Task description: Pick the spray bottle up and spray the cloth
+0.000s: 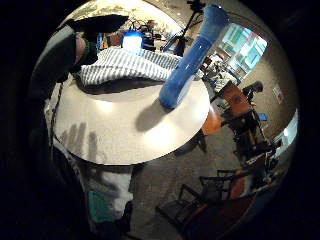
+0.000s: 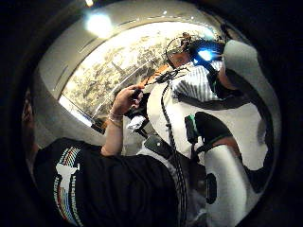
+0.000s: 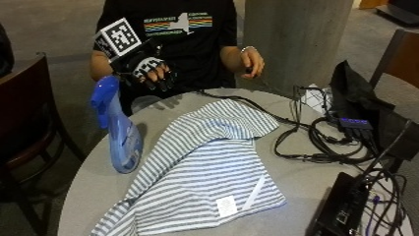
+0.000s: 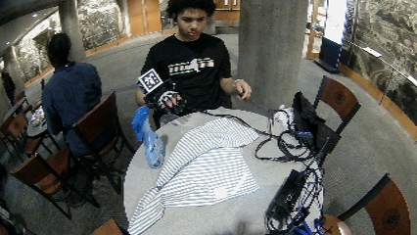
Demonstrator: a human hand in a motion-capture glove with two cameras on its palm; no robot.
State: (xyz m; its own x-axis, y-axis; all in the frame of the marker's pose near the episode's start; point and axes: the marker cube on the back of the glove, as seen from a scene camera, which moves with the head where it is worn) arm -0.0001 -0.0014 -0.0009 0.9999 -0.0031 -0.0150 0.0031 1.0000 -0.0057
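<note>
The tall translucent blue plastic spray bottle (image 3: 118, 129), upright left of the striped grey-and-white cloth (image 3: 209, 172), looks light, smooth and tippy, best gripped at its narrow neck below the trigger, while the black-gloved right hand (image 3: 149, 69) hovers beyond it with fingers relaxed, holding nothing.

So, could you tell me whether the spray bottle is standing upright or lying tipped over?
Upright: the spray bottle stands on its base on the table, nozzle on top, beside the striped cloth.

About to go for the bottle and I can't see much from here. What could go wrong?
The spray bottle is tall, narrow and stands near the table edge; a sideways bump from the gloved right hand, now raised and holding nothing, might tip it off. Cables and electronics lie right beside the striped cloth, so stray spray could wet them. The nozzle seems to point away from the cloth, so it may need turning.
</note>
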